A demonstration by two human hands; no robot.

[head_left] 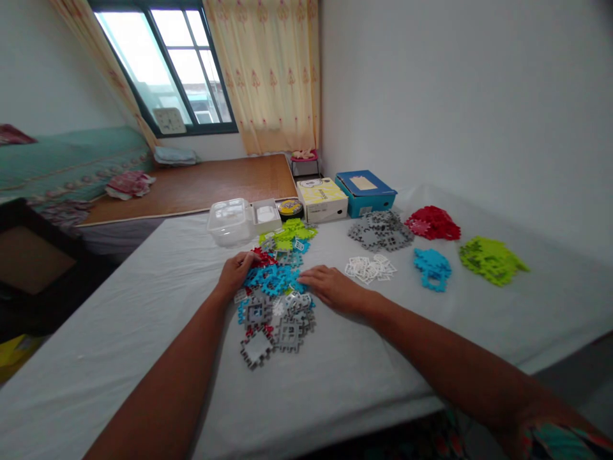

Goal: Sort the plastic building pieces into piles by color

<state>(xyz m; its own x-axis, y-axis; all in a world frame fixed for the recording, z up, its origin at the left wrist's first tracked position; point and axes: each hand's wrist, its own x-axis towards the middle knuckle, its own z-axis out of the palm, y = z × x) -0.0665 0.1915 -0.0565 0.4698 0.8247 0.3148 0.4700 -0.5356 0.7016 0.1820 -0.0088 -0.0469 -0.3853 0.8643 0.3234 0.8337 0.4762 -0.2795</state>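
A mixed heap of interlocking plastic building pieces (272, 280) in blue, grey, red, green and white lies between my hands. At its left edge, my left hand (234, 275) touches the red pieces (263, 257), its fingers loosely bent and its palm turned away from view. My right hand (334, 289) rests at the right edge with its fingers stretched out, the tips against the blue pieces. Nearer me are grey square pieces (290, 333) and a grey frame-like piece with a pale middle (257, 347). Green pieces (290, 234) lie at the heap's far end.
Sorted piles lie to the right: grey (380, 231), red (435, 223), white (371, 268), blue (432, 268) and green (491, 260). Along the back stand a clear plastic tub (230, 222), a small white box (266, 216), a round tin (290, 209), a yellow-white box (323, 201) and a blue box (366, 193).
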